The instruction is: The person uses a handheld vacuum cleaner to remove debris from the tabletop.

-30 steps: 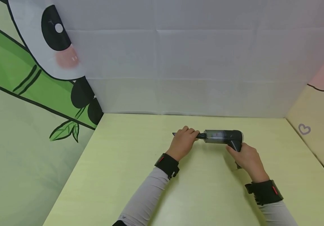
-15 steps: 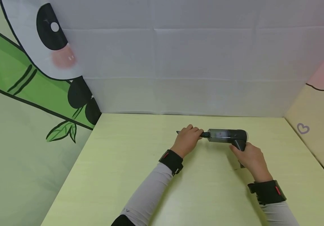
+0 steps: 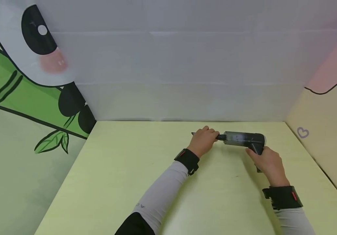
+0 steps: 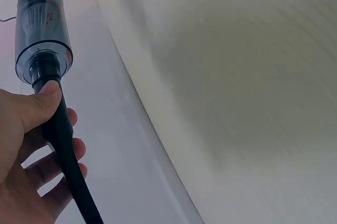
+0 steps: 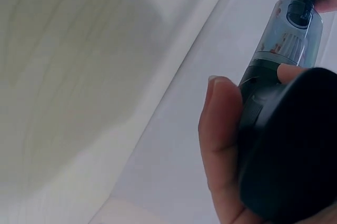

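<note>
A handheld vacuum cleaner (image 3: 246, 138) with a dark body, a clear dust cup and a pistol-like handle is held above the table, roughly level. The right hand (image 3: 269, 163) grips its handle; in the right wrist view the handle's dark base (image 5: 289, 150) fills the lower right, and the thumb lies along its side. With thumb and fingers, the left hand (image 3: 204, 141) holds the long black nozzle (image 4: 63, 145) at the front of the dust cup (image 4: 42, 34). In the left wrist view the nozzle sits in the cup's opening.
A pale yellow table (image 3: 127, 169) lies beneath both hands. Behind it hangs a light grey cloth wall (image 3: 171, 75). Printed panels stand on either side, the left panel (image 3: 18, 156) with green leaves and the right panel (image 3: 327, 130) with a small heart.
Both hands and the vacuum cleaner have shifted slightly right and up in the head view, while the background has slid left. The grip of each hand looks the same.
</note>
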`<state>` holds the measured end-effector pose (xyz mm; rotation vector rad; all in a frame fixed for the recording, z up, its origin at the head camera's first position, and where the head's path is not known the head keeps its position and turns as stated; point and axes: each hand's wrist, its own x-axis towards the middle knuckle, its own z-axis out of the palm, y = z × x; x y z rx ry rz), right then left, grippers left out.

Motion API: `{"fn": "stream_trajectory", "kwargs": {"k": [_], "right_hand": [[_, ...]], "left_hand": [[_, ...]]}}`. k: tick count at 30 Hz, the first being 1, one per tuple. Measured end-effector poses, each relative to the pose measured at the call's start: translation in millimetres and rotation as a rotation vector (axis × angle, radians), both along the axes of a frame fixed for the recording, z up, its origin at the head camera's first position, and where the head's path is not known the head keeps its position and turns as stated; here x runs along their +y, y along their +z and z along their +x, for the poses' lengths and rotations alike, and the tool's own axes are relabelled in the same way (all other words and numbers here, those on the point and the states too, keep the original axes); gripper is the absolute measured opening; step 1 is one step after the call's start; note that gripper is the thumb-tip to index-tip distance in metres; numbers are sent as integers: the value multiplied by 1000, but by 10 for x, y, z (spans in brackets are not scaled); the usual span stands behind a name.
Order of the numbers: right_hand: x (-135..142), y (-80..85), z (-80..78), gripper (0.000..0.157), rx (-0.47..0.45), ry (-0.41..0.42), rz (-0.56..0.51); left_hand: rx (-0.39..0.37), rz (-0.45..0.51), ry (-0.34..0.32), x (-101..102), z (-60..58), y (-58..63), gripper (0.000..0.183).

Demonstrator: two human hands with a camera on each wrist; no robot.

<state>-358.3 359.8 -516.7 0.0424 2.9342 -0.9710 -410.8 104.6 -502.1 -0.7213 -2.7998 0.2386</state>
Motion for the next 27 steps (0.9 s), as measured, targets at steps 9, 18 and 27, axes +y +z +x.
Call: {"fn": "stream_trajectory", "kwargs": {"k": [9,18,27], "right_hand": [[426,-55,-85,70,-16,-41,5],[660,-154,-174,65,-70,-62,47],[1002,-246,-387,76,-55,-10,120]], "left_hand": [[-6,-49,-27,476,-175,9,33],[-69,-48,-23,779,-273,-112,30],[-114,-58,-33,1083,-405,-161,26]]}}
